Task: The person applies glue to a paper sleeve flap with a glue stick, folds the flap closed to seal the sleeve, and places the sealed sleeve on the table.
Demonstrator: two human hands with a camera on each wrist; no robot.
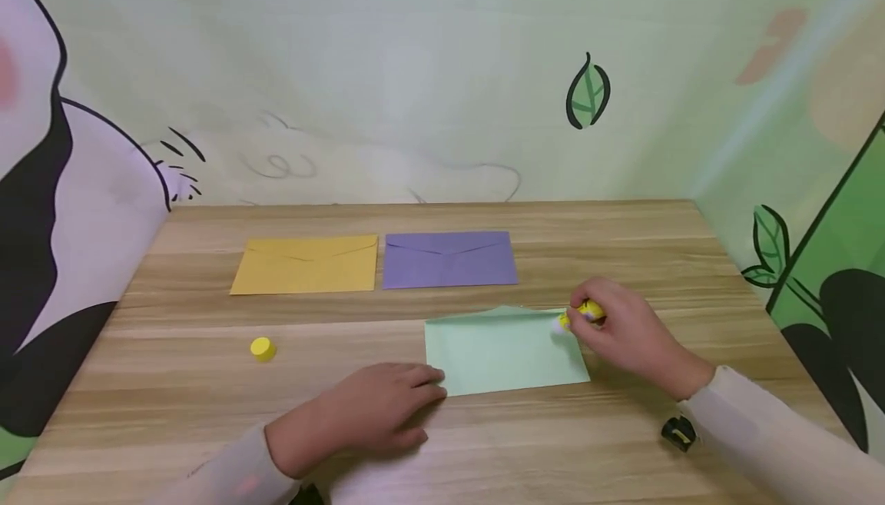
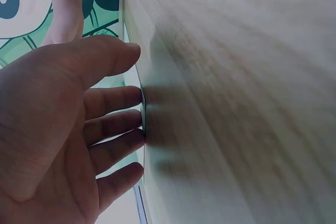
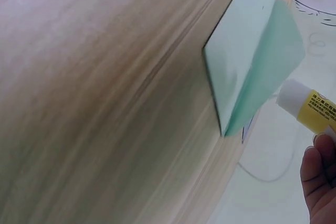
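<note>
Pinches a yellow glue stick (image 1: 591, 310) in the right hand (image 1: 632, 336), with its white tip (image 3: 289, 95) near the right end of the raised flap (image 3: 274, 69); rests the left hand (image 1: 376, 409), fingers loosely extended, at the near left corner of the mint-green envelope (image 1: 505, 357). Has that envelope between both hands on the surface (image 1: 173, 413), long axis running left to right, flap along the far edge, nearer the right.
</note>
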